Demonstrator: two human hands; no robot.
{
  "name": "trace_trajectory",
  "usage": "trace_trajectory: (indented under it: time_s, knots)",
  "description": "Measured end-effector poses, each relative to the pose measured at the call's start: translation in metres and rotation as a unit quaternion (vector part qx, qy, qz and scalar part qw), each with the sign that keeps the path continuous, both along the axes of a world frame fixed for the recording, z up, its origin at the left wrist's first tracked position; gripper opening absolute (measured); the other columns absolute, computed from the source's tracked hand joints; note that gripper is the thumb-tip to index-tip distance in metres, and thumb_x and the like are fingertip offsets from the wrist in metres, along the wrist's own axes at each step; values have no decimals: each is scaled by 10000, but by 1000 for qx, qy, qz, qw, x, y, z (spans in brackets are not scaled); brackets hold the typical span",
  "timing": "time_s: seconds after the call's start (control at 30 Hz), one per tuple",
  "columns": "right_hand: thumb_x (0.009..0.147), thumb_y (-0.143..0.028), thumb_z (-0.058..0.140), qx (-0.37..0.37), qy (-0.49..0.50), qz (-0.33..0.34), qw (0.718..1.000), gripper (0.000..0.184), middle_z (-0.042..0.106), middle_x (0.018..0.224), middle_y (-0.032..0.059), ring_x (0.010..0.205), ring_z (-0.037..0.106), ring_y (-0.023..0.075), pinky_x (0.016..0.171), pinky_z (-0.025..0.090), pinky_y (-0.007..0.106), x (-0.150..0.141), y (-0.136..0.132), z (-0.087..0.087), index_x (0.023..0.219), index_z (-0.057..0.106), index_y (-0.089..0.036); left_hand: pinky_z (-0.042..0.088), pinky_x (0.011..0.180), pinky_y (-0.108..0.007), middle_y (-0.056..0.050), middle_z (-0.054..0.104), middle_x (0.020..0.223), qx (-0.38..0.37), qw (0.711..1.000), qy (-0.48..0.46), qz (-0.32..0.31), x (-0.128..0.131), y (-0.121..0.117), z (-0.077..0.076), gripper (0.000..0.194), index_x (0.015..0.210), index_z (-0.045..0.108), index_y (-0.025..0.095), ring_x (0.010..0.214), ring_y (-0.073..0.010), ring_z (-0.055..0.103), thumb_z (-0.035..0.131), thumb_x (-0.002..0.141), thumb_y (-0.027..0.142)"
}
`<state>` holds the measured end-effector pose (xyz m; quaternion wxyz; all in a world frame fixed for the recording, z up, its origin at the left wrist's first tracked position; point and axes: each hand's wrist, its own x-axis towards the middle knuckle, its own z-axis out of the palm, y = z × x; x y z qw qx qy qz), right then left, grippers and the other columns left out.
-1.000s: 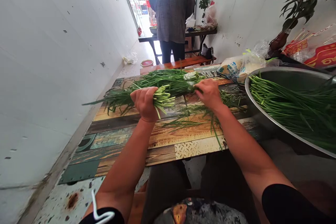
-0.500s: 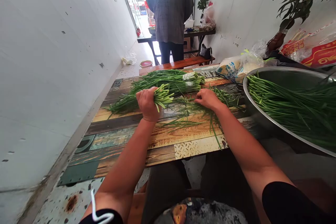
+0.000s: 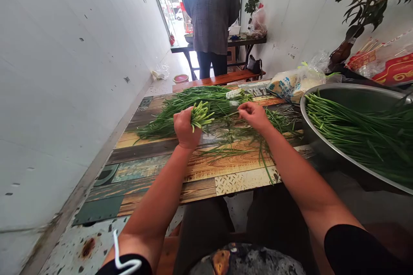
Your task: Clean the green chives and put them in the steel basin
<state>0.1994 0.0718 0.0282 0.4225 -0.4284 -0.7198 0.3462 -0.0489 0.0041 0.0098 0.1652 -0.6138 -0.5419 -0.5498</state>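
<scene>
My left hand (image 3: 187,126) is wrapped round a bunch of garlic chives (image 3: 201,117), with the pale cut ends pointing right. To its right my right hand (image 3: 254,116) is closed in a pinch, a thin chive strand (image 3: 229,115) stretching left from its fingertips. Behind both hands lie more garlic chives (image 3: 193,96) in bundles, bound with whitish bands (image 3: 233,94) near the stem ends. Loose chive scraps (image 3: 226,148) are scattered over the patterned wooden tabletop (image 3: 200,167) below and between my hands.
A large metal basin (image 3: 302,105) holding chives stands at the right. Behind it are a clear plastic bag (image 3: 287,86), red packaging (image 3: 395,68) and a leafy plant (image 3: 368,2). Ahead, a person (image 3: 211,13) stands at another table (image 3: 254,41). A white wall (image 3: 80,73) runs along the left.
My right hand has lifted slightly from the scraps, and a thin chive strand now shows at its fingertips. My left hand, still gripping the bunch, has shifted slightly right in view.
</scene>
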Motion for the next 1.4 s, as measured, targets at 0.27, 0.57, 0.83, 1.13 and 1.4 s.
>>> trace_trajectory:
  time_s: [0.27,0.57,0.83,1.13,1.4]
  knots:
    - [572,-353,832,-197,277,91,936,332,625,626,-22,564,525,80,559,419,226,10,-6,19,772,653,-159,448,719,-333,-52,666,736,-56,997,-48,-5,12,-4,10,118,810,643,166,717,-203,626,637,813,283]
    - [558,-309,883,-279,350,205,870,330,593,621,-46,584,523,54,578,432,198,-17,-27,17,752,664,-157,473,739,-274,-42,713,829,-262,935,-120,-208,23,-7,20,203,841,691,151,777,-163,632,678,781,345]
    - [557,-277,855,-282,382,171,863,311,599,624,-34,602,526,68,598,447,209,-23,-22,8,764,651,-165,494,713,-278,-37,731,823,-331,879,-199,-278,19,-6,18,297,879,711,150,743,-168,643,753,709,390]
    - [701,-305,688,12,30,-168,985,137,663,902,81,903,579,225,824,467,385,-1,-5,6,755,689,-179,515,736,-295,-43,753,796,-324,872,-260,-258,16,0,12,292,809,746,146,740,-179,666,784,664,396]
    - [640,-480,750,-110,73,64,989,355,652,720,19,671,527,134,645,413,281,-27,-26,3,783,710,-157,494,701,-286,-35,742,789,-336,881,-214,-254,19,-4,14,313,839,743,137,707,-163,638,775,661,392]
